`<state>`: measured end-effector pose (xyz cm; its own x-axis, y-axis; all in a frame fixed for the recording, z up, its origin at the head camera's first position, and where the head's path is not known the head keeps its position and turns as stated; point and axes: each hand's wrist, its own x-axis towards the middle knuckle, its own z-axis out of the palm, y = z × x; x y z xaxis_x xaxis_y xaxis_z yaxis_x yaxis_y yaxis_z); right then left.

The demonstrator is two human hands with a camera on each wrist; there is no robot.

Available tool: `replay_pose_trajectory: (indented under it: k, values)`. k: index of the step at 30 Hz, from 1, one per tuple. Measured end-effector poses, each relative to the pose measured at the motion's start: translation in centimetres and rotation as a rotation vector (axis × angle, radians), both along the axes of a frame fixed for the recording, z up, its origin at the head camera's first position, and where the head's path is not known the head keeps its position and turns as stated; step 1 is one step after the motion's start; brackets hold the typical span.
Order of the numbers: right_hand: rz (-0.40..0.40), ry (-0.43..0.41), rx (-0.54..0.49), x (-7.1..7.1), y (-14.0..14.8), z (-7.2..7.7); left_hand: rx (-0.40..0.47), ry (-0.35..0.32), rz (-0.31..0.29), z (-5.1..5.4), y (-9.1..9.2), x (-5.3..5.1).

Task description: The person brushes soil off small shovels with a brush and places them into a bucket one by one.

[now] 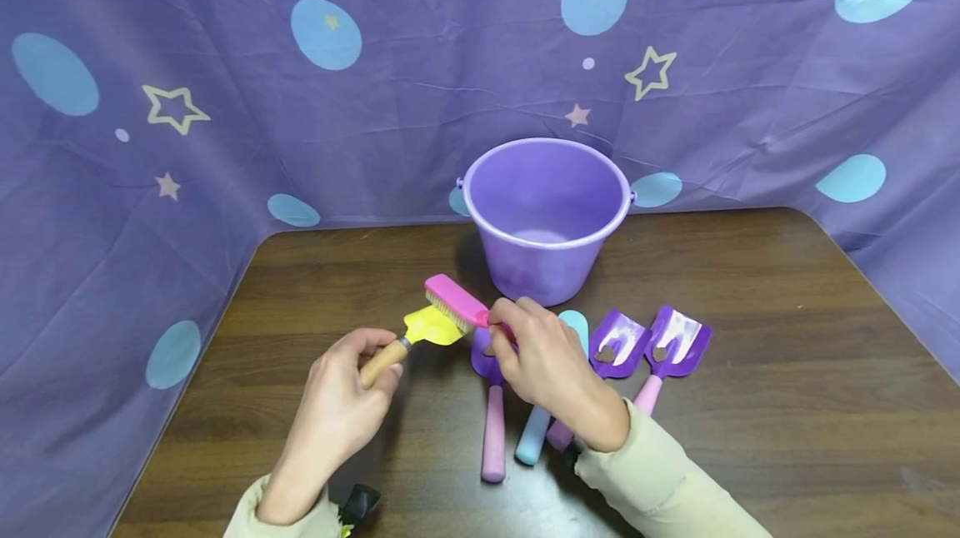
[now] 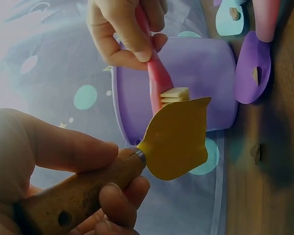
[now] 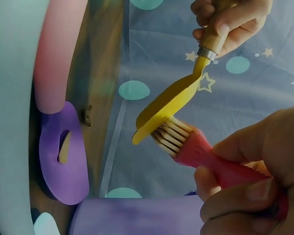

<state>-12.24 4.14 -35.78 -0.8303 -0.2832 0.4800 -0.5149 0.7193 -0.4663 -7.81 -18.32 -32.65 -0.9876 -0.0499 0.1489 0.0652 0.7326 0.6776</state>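
In the head view my left hand grips the wooden handle of a small yellow shovel, blade pointing right. My right hand holds a pink brush by its handle, with the head over the blade. Both wrist views show the pale bristles against the yellow blade. Both tools are held above the table. Under and beside the right hand lie a pink-handled purple shovel, a light blue shovel and two more purple shovels, left and right.
A purple bucket stands upright at the back of the wooden table, before a patterned purple curtain. Small brown bits lie on the shovels, and another brown bit is on the table. A black object is by the left sleeve.
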Motion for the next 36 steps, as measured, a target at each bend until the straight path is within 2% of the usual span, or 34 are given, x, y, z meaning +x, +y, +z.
replay_pose_trajectory:
  k: [12,16,22,27,36]
  values:
    - [-0.042,-0.046,0.031,-0.5,0.6,0.3,0.01,-0.028,0.004,0.6,-0.3,0.2]
    - [-0.059,-0.065,0.032,-0.5,1.1,0.8,0.013,-0.004,-0.003,0.7,-0.3,0.2]
    - [-0.06,-0.103,0.026,-0.1,2.0,2.3,0.001,0.047,0.045,0.8,-0.5,0.1]
    - [-0.051,-0.129,0.039,0.2,2.7,3.2,-0.006,0.059,0.07,0.7,-0.7,-0.1]
    - [-0.067,-0.185,0.07,0.9,3.3,4.0,0.039,0.109,0.107,0.8,-0.8,-0.1]
